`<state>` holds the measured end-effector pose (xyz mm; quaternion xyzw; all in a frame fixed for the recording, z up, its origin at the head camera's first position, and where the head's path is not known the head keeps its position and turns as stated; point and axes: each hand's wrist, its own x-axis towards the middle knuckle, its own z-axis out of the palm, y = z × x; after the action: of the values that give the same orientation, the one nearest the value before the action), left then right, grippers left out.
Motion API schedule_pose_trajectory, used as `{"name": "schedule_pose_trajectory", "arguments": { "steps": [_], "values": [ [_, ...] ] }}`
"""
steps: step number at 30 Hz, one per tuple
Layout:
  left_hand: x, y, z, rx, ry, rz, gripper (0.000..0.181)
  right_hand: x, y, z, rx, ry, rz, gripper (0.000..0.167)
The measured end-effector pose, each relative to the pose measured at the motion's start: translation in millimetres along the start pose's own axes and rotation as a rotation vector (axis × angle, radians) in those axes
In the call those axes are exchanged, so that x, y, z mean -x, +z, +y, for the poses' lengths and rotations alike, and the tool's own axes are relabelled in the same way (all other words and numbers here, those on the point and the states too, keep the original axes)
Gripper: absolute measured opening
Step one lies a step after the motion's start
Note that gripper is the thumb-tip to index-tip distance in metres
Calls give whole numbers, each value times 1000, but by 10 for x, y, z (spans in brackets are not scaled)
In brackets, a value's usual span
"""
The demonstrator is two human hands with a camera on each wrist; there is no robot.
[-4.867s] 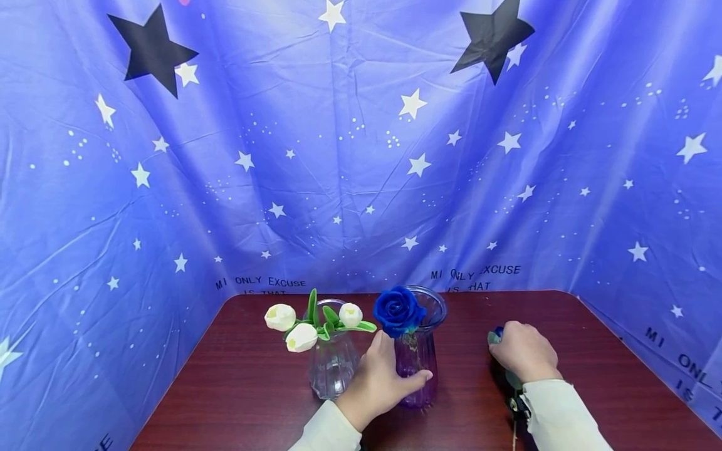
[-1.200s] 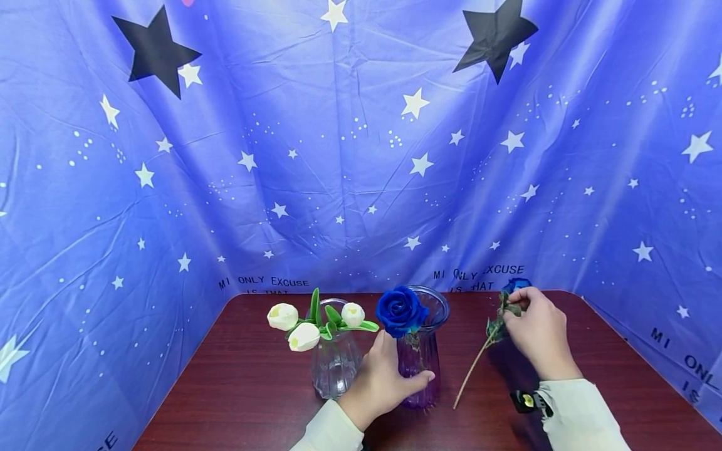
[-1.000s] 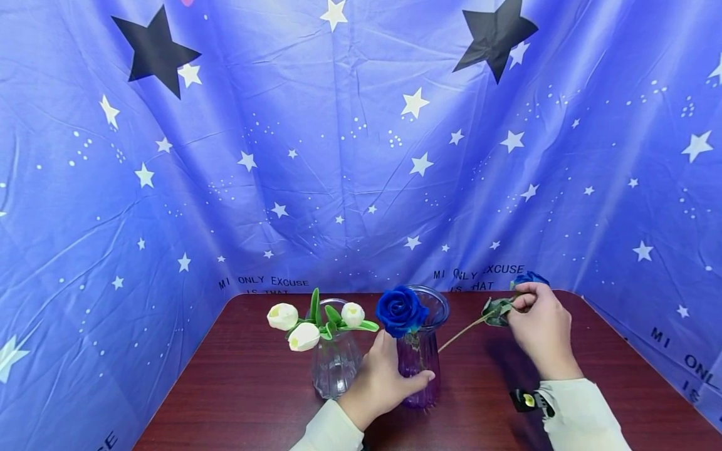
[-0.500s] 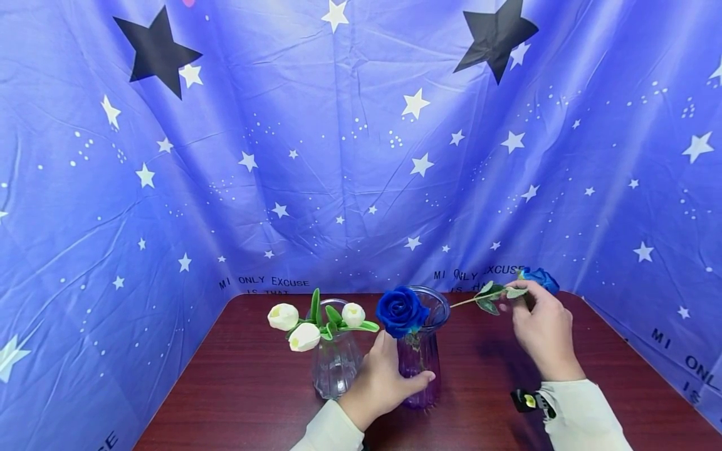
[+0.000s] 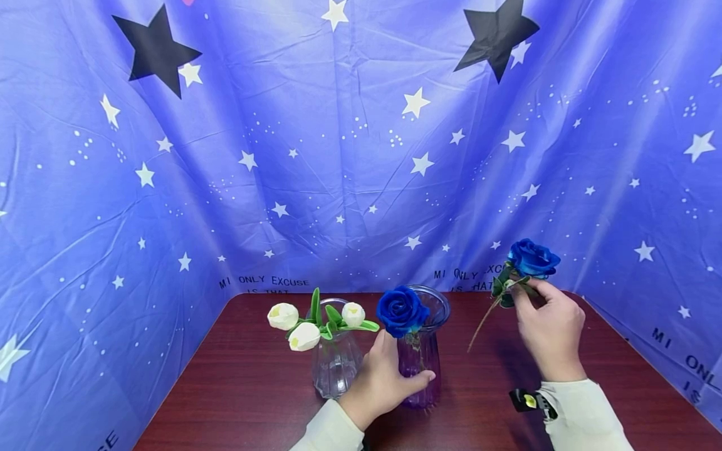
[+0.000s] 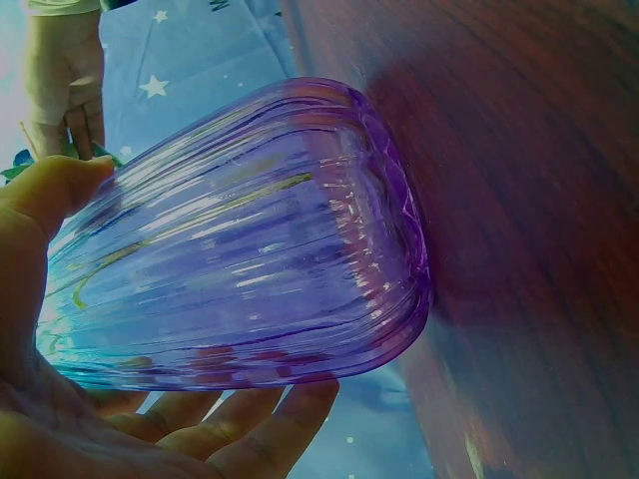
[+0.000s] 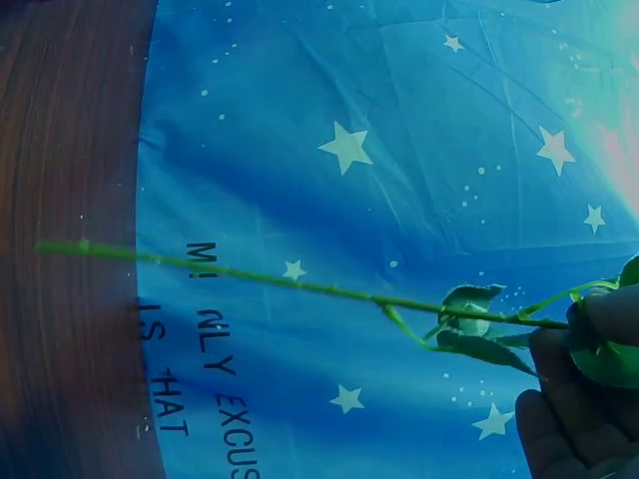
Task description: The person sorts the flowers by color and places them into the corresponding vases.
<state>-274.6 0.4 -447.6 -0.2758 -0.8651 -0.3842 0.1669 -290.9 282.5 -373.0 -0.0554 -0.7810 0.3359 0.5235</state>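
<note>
With thumb and fingers around its side, my left hand (image 5: 379, 381) holds a purple ribbed glass vase (image 5: 431, 360), which stands upright on the table. One blue rose (image 5: 402, 311) leans at that vase's mouth. In the left wrist view its thin stem (image 6: 210, 215) shows through the purple glass (image 6: 349, 269). To the right and apart from the vase, my right hand (image 5: 551, 332) pinches a second blue rose (image 5: 533, 258) just below the bloom, up off the table. Its long green stem (image 7: 300, 283) and leaves stretch across the right wrist view; the bloom is out of that view.
Left of the purple vase stands a clear glass vase (image 5: 333, 373) with white tulips (image 5: 303, 337) and green leaves. Both vases are on a dark red wooden table (image 5: 242, 388). A blue cloth with stars (image 5: 338, 188) hangs behind and at both sides.
My right hand has raised the second rose from the table. Its stem swung toward the vase, then back to slant downward, and the bloom now sits higher. My left hand keeps its place.
</note>
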Motion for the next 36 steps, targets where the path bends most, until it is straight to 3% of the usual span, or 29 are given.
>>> {"name": "schedule_pose_trajectory", "arguments": {
  "steps": [7, 15, 21, 30, 36],
  "values": [
    [-8, -6, -2, 14, -14, -14, 103, 7, -26, -62, -98, 52, 26, 12],
    [-3, -13, -6, -3, -18, -10, 101, 16, -59, -167, -223, 129, 36, 42],
    [-1, 6, -16, -19, -10, -6, 100, 22, -68, -227, -275, 106, 19, 50],
    [-15, -2, -3, 23, -6, 7, 102, -43, -76, -356, -373, 57, 26, 44],
    [-16, -10, 0, 18, -20, -13, 100, -54, -181, -501, -468, 1, 73, 46]
  ]
}}
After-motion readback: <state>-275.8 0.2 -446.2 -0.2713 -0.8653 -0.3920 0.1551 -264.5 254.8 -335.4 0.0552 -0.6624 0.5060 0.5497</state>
